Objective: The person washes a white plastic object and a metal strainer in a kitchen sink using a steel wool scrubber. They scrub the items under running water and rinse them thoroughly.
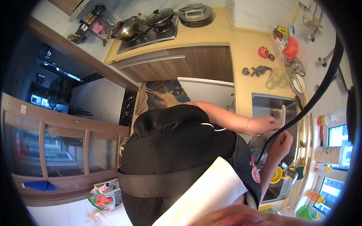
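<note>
My left hand [263, 125], with a thin bracelet at its wrist, reaches over the steel sink [260, 101] with its fingers pinched together. Close to its fingertips is a pale, elongated thing [283, 115], whose kind I cannot make out. Just below it, my right hand [283, 144] is curled closed, and what is in it is hidden. A black cable [301, 115] crosses the view in front of the hands. Under my wrists lies a greyish rounded thing [257, 143], partly covered. A yellow round strainer-like thing [277, 174] sits beside the faucet [289, 174].
Glass jars [275, 78], dark scouring pads [260, 70] and a red round thing [263, 52] stand on the yellow counter [245, 41]. A wok [125, 28] and a lidded pan [160, 17] are on the stove. Bottles [315, 196] line the window side.
</note>
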Tool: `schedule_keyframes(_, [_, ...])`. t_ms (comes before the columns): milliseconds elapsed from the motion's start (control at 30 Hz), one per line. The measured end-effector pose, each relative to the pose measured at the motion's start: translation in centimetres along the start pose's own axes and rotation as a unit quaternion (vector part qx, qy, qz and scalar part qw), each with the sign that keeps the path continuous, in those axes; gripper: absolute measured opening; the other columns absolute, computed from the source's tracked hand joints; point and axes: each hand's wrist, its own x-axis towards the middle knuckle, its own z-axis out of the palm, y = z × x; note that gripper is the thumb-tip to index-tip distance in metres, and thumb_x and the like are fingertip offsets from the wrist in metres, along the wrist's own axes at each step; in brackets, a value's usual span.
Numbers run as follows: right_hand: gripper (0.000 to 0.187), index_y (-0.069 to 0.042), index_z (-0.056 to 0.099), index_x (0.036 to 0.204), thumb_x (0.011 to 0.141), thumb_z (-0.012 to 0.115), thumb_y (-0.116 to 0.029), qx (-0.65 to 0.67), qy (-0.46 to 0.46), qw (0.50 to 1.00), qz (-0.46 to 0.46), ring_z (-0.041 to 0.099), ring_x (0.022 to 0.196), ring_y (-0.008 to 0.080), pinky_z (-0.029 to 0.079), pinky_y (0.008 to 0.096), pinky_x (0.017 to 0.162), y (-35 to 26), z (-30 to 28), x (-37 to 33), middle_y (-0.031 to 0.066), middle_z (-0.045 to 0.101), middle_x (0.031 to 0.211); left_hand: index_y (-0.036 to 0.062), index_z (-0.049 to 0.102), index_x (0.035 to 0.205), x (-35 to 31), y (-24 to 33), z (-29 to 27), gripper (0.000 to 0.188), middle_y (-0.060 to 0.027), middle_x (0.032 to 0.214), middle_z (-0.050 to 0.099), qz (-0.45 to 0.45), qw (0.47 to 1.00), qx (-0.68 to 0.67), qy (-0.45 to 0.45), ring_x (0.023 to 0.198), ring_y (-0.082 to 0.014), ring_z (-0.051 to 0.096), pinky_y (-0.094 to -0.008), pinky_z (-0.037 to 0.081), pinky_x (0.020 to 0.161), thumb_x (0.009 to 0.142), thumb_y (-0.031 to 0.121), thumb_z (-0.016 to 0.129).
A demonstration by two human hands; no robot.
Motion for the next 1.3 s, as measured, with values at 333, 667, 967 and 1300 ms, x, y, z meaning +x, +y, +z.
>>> schedule_keyframes(333, [0.009, -0.004, 0.058, 0.088, 0.082, 0.064, -0.005, -0.056, 0.013, 0.998, 0.035, 0.056, 0.077, 0.0298, 0.045, 0.0371, 0.065, 0.7, -1.4, -0.4, 0.0120, 0.056, 0.084, 0.0036, 0.057, 0.096, 2.4, -3.5, 1.6, 0.029, -0.0042, 0.082, 0.054, -0.022, 0.999, -0.029, -0.024, 0.067, -0.0138, 0.050, -0.0284, 0.041, 0.048, 0.088, 0.031, 0.053])
schedule_keyframes(667, [0.010, -0.004, 0.057, 0.087, 0.081, 0.064, -0.008, -0.139, 0.027, 0.988, 0.066, 0.057, 0.079, 0.0312, 0.046, 0.0364, 0.068, 3.6, -2.3, -1.5, 0.0135, 0.057, 0.084, -0.0002, 0.050, 0.112, 2.7, -4.1, 2.2, 0.042, -0.0149, 0.099, 0.054, 0.204, 0.942, 0.239, -0.120, 0.097, -0.0305, 0.053, -0.0363, 0.044, 0.086, 0.070, 0.001, 0.059])
schedule_keyframes(967, [0.008, -0.010, 0.057, 0.086, 0.081, 0.062, -0.015, -0.184, 0.051, 0.981, 0.038, 0.058, 0.072, 0.0304, 0.048, 0.0390, 0.060, 3.9, -1.9, -1.7, 0.0099, 0.055, 0.085, 0.0027, 0.050, 0.113, 3.9, -2.7, 3.2, 0.027, -0.0085, 0.104, 0.058, -0.127, 0.981, -0.129, -0.063, 0.095, -0.0170, 0.058, -0.0290, 0.049, 0.077, 0.090, 0.016, 0.052])
schedule_keyframes(1300, [0.008, -0.011, 0.058, 0.083, 0.080, 0.064, -0.013, -0.194, 0.023, 0.981, 0.015, 0.059, 0.070, 0.0287, 0.049, 0.0365, 0.059, 3.7, -1.6, -3.1, 0.0071, 0.057, 0.084, 0.0061, 0.055, 0.106, 6.3, -4.8, 2.8, 0.021, -0.0057, 0.093, 0.062, -0.259, 0.913, -0.292, -0.122, 0.084, -0.0163, 0.062, -0.0296, 0.051, 0.071, 0.094, 0.020, 0.046])
